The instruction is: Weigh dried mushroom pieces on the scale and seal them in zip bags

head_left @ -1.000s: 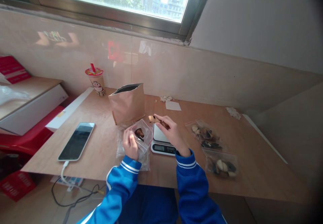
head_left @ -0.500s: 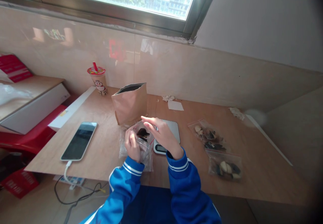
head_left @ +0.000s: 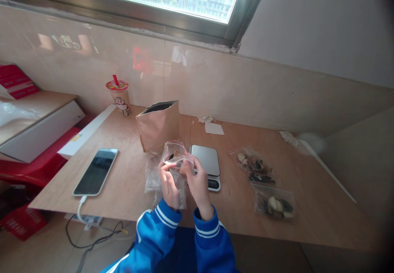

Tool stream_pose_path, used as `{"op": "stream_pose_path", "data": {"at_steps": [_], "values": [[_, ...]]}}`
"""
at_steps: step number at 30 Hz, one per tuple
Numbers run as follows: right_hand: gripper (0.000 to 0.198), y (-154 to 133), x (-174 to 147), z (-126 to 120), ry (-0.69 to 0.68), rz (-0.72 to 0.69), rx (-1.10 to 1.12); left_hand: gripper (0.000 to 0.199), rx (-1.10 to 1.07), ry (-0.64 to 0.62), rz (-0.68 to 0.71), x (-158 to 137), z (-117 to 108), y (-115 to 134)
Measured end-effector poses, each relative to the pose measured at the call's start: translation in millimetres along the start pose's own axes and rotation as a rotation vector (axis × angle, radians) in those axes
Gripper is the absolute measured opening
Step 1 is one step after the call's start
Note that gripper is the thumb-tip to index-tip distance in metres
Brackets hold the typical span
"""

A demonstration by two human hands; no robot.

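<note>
Between my hands is a clear zip bag (head_left: 177,148) with dark and brown dried pieces inside. My left hand (head_left: 169,187) is closed on the bag's left side. My right hand (head_left: 198,179) pinches its right edge near the mouth. Beneath them, more clear plastic bags (head_left: 150,178) lie on the wooden table. A white digital scale (head_left: 207,162) sits just right of the bag, its lower left part hidden by my right hand. Behind the bag stands an open brown paper pouch (head_left: 160,123) with a dark inside.
Filled zip bags (head_left: 273,205) lie on the right of the table (head_left: 234,215). At left are a phone (head_left: 97,172) on a white cable and a drink cup (head_left: 121,98). A white paper slip (head_left: 214,128) lies near the wall.
My right hand has come down and left from above the scale onto the bag's edge, uncovering more of the scale. The bag is now held up by both hands.
</note>
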State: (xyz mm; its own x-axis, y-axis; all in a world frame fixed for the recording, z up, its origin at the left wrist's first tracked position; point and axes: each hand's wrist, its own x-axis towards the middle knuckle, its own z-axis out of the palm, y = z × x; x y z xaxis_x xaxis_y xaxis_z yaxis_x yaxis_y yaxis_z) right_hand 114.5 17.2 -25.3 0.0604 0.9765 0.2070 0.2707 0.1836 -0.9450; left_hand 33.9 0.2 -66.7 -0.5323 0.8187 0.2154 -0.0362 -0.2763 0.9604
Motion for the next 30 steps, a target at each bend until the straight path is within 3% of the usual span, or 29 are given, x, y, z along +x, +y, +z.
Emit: {"op": "stream_pose_path", "data": {"at_steps": [3,5,7,10,15,20,25,30], "values": [[0.038,1,4,-8,0.118,0.008,0.135,0.023,-0.016,0.076,0.126,5,-10,3],[0.039,3,3,-16,0.125,0.017,0.216,0.025,-0.061,0.097,0.082,17,-16,6],[0.041,5,-1,-22,0.090,0.017,0.251,0.037,-0.153,-0.031,-0.074,31,-21,11],[0.045,8,-7,-22,0.047,0.021,0.254,0.035,-0.215,-0.207,-0.241,40,-26,16],[0.053,8,-9,-15,0.275,0.032,0.157,0.031,-0.174,-0.188,-0.208,31,-29,27],[0.054,7,-11,-19,0.398,0.016,0.062,0.033,-0.097,-0.151,-0.225,28,-29,37],[0.048,9,-12,-31,0.400,-0.003,0.104,0.030,-0.106,-0.120,-0.157,29,-27,32],[0.033,11,-14,-42,0.404,0.060,0.283,0.034,-0.200,-0.057,-0.265,27,-25,30]]}}
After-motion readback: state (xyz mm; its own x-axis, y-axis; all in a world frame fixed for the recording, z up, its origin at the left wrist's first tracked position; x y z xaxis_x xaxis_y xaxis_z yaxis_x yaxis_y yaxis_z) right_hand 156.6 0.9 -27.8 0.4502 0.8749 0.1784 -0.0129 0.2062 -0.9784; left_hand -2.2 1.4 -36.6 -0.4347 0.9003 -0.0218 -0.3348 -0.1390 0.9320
